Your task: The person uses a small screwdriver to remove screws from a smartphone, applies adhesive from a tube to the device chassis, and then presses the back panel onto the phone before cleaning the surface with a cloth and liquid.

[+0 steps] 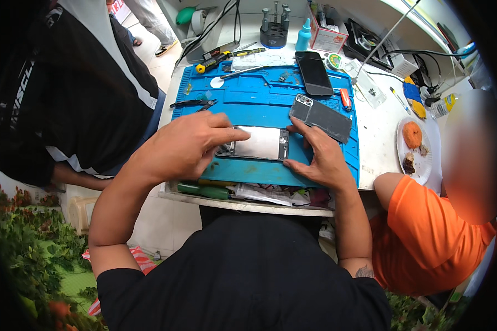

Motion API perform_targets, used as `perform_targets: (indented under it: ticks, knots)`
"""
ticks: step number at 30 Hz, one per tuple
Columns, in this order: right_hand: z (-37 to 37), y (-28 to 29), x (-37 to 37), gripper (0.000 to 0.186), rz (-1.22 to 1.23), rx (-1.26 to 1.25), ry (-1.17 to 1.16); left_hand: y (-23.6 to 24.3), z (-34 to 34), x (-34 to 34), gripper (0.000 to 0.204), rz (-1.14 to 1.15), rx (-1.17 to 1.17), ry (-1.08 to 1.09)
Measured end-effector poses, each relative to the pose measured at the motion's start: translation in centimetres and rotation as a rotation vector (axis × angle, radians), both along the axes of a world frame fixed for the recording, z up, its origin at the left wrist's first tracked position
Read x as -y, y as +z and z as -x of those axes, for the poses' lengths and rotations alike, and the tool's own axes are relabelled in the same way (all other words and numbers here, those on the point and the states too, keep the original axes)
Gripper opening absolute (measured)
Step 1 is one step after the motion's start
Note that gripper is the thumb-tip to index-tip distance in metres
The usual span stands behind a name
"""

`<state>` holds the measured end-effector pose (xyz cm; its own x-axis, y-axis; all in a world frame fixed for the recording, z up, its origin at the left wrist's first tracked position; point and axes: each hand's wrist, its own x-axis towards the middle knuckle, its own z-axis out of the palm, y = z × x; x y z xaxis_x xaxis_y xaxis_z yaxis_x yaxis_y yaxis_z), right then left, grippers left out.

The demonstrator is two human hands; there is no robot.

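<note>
I have the right hand (326, 157) grasping the opened phone (265, 144) by 2 corners, the left hand (190, 144) over its opposite edge — gripping anything, I can't tell. Blue mat (254, 114) stretches beyond.

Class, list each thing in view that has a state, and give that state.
Phone part: flat, silver face up
Left hand: index finger over phone part
Right hand: spans phone part's right end
Black phone: face up, screen dark
Second phone: camera side up
Drawer: open, filled
Blue bottle: upright
Plate: holding food
</note>
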<state>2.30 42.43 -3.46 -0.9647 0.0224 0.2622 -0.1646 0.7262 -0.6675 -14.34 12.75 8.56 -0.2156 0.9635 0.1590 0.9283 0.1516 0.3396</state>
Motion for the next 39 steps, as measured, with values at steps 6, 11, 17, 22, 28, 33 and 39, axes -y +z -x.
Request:
perform_targets:
  ticks: [6, 11, 17, 22, 28, 33, 39]
  knots:
    - [0.5, -0.3, 0.0, 0.097, 0.01, -0.059, 0.034, 0.8, -0.9, 0.0, 0.035, 0.148, 0.007, 0.167]
    - [0.4, -0.2, 0.1, 0.098, -0.011, -0.057, 0.029, 0.6, -0.1, 0.1, 0.041, 0.159, 0.011, 0.098]
    - [0.4, 0.1, 0.1, 0.095, 0.013, -0.042, 0.023, 0.1, 0.3, -0.2, 0.042, 0.161, 0.036, 0.111]
    - [0.4, -0.1, -0.1, 0.096, -0.003, -0.034, 0.035, 1.0, -0.3, -0.1, 0.039, 0.213, 0.058, 0.136]
    - [0.3, 0.9, 0.1, 0.1, -0.058, 0.036, 0.037, 0.1, -0.2, 0.2, 0.034, 0.132, 0.022, 0.168]
    - [-0.3, 1.4, -0.2, 0.105, -0.11, 0.082, 0.035, 0.6, -0.3, 1.2, 0.025, 0.078, 0.018, 0.136]
    - [-1.5, 2.7, -0.5, 0.099, 0.079, 0.131, 0.064, -1.9, 1.2, 3.5, 0.016, -0.407, 0.299, 0.434]
